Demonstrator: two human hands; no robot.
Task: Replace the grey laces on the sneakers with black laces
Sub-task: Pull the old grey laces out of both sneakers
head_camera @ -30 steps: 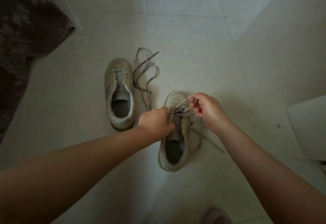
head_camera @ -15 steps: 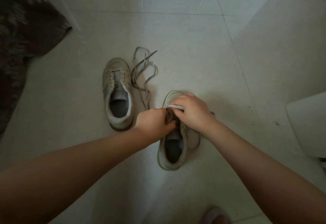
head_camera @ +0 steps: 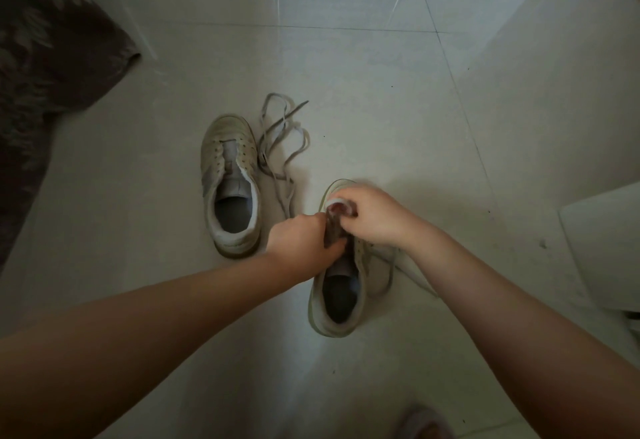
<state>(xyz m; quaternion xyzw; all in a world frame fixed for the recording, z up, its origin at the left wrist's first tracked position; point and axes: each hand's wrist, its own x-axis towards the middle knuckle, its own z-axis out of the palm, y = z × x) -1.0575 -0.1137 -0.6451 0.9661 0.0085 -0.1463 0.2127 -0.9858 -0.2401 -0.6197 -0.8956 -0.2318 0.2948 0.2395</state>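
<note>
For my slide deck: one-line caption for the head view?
Both hands work the grey lace out of the right sneaker; the left sneaker sits unlaced beside its pulled lace.

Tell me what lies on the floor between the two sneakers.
In the head view, a loose grey lace lies tangled on the floor tiles between the unlaced sneaker and the held sneaker.

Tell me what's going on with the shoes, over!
Left hand grips near sneaker tongue; right hand pinches its grey lace. Far sneaker unlaced, pulled lace beside it. Nothing in the way.
</note>
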